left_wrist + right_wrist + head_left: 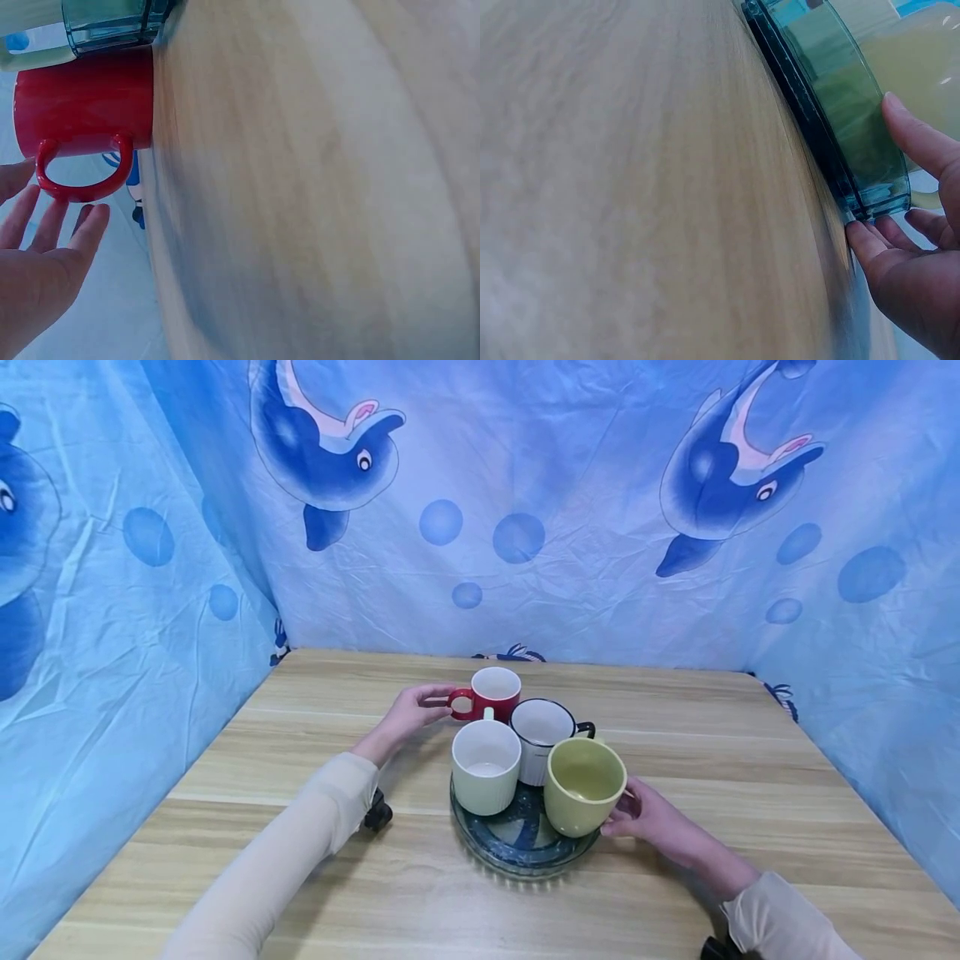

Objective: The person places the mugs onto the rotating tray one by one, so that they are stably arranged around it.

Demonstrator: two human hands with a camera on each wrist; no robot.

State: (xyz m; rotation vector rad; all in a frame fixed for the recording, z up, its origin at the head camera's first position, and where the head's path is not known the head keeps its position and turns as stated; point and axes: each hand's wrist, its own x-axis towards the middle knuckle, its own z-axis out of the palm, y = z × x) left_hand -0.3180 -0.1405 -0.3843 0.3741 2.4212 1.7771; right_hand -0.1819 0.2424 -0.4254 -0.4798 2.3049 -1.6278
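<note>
A red mug [497, 702] with a white inside stands behind the other mugs, its handle pointing left; in the left wrist view its base appears to be on the table. At that handle, my left hand [411, 710] has its fingers extended and touching or nearly touching it. A blue-green glass dish [517, 860] carries a pale green ribbed mug [486, 777], a white mug [536, 752] with a black rim and handle, and a yellow-green mug [581, 797]. On the right, my right hand [652, 818] bends around the dish's edge, thumb near the rim and fingertips by its base.
The wood-grain table [360, 893] extends around the dish. Blue cloth printed with dolphins [345, 443] hangs along the back and both sides. Each wrist wears a small black device, seen partly at the left cuff [352, 781].
</note>
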